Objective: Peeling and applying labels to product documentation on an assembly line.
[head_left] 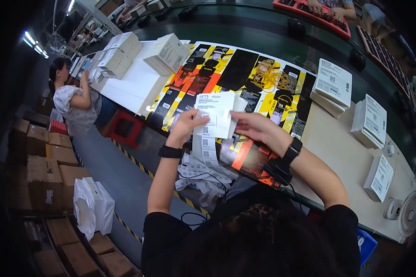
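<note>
A fanned stack of white printed leaflets (221,121) is held upright between my hands, above the table. My left hand (186,127) is closed at the stack's left edge, with its thumb across the front by a strip of white labels (206,144) bearing square codes. This strip hangs from the stack's lower left past the table edge. At the right side of the leaflets, my right hand (260,128) grips the fanned edges with thumb and fingers; some fingers are hidden behind the sheets. Loose label strips (203,182) lie in a heap below.
Yellow rubber bands (272,76) lie on the colourful printed table cover (185,87). Leaflet stacks stand at right (332,85) and far left (165,53). A small fan (410,212) sits at the right edge. A co-worker (78,97) works at left; cartons (44,171) are piled below.
</note>
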Available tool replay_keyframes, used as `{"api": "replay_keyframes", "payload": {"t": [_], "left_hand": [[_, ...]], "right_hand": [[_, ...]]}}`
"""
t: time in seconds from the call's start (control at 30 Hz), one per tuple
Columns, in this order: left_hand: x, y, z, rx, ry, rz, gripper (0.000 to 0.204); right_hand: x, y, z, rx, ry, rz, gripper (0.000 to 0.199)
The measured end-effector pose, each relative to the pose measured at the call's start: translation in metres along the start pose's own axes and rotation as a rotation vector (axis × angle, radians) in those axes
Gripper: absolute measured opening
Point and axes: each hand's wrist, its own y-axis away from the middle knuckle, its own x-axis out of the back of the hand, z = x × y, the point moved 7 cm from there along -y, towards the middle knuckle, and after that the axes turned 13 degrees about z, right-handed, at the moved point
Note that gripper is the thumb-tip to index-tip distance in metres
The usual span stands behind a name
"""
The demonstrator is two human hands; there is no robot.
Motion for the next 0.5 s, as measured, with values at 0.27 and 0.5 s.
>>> {"api": "replay_keyframes", "payload": {"t": [0.27,0.5], "left_hand": [[-0.026,0.037,0.025,-0.361,0.024,0.15,0.017],[-0.09,0.107,0.073,-0.423,-0.167,0.195,0.014]], "right_hand": [[-0.01,0.043,-0.028,0.58,0.709,0.122,0.052],[0.037,0.18,-0.071,1.049,0.743,0.156,0.056]]}}
